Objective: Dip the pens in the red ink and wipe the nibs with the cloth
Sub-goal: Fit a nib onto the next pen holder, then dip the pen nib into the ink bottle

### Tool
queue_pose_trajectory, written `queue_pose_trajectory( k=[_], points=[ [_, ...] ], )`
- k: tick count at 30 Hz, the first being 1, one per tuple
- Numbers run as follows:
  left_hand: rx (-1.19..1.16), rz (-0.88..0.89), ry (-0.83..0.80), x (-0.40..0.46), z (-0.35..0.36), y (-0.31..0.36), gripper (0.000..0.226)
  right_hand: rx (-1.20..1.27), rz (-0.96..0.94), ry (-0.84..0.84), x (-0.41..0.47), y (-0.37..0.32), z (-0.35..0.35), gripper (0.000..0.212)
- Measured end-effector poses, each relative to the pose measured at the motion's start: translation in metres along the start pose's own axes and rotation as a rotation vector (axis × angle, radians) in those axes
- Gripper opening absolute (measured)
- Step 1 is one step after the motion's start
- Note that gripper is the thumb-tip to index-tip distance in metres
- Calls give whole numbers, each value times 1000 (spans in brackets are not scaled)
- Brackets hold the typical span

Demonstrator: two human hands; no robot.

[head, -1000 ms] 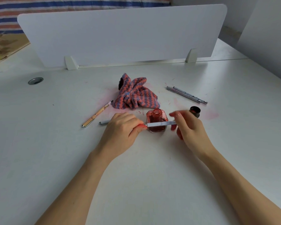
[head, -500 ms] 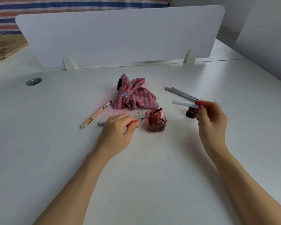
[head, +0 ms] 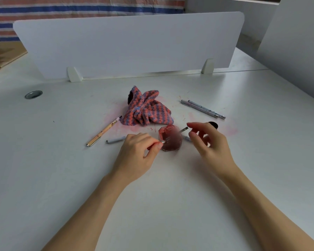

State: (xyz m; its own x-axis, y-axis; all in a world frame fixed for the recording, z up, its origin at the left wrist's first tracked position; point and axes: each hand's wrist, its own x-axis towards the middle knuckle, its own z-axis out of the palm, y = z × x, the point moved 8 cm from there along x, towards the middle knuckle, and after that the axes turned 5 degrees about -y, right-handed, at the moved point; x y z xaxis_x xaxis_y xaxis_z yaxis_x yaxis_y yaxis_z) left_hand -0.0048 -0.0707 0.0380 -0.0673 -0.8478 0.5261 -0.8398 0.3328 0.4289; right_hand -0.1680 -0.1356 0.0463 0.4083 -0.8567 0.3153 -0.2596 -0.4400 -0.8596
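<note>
Pen [head: 172, 137]: uncapped, thin, blurred. Long axis runs from lower left to upper right, crossing in front of or over the red ink bottle [head: 170, 140]. Its rear end sits in the left hand [head: 138, 156]; the dark nib end points up-right toward the right hand [head: 207, 142]. Cannot tell whether the nib touches the bottle's mouth.

Left hand: thumb and forefinger pinch the pen's silvery end just left of the bottle, other fingers curled beneath.

Right hand: fingers curled, fingertips near the nib end; a pale sliver, apparently the pen's cap [head: 186, 138], shows just beside its fingers. Cannot tell whether the hand holds it.

Ink bottle: faceted glass, open, standing on the white table [head: 152, 205] between the two hands. Its black lid [head: 213, 125] lies behind the right hand.

Cloth [head: 147, 111]: striped pink and blue, crumpled, just behind the bottle, with pink stains on the table around it.

Other pens: a tan one [head: 103, 131] lying diagonally to the left; a grey cap [head: 115, 141] near the left hand; two grey pens [head: 203, 109] side by side at right rear.

White divider panel [head: 130, 44] stands across the back.
</note>
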Motion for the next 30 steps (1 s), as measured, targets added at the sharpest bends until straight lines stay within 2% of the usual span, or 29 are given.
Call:
queue_pose_trajectory(
  k=[4,9,13,18,23,28,30],
  points=[
    [-21,42,-7,0,4,8,30,330,63,-2,-1,-1,8,20],
    [-83,47,-39,1,9,12,33,589,83,-54,0,0,15,9],
    [-89,37,-38,1,8,15,34,559,52,-7,0,-5,12,2],
    [-78,46,-15,3,8,18,25,523,42,132,-2,-4,5,15],
    [-52,35,12,1,5,17,26,471,-1,109,-2,-9,7,20],
    [-105,-189,130,1,-8,0,34,551,-58,272,6,-12,-15,17],
    [-121,-247,74,3,-2,-7,52,548,-84,351,9,-15,-22,18]
  ],
)
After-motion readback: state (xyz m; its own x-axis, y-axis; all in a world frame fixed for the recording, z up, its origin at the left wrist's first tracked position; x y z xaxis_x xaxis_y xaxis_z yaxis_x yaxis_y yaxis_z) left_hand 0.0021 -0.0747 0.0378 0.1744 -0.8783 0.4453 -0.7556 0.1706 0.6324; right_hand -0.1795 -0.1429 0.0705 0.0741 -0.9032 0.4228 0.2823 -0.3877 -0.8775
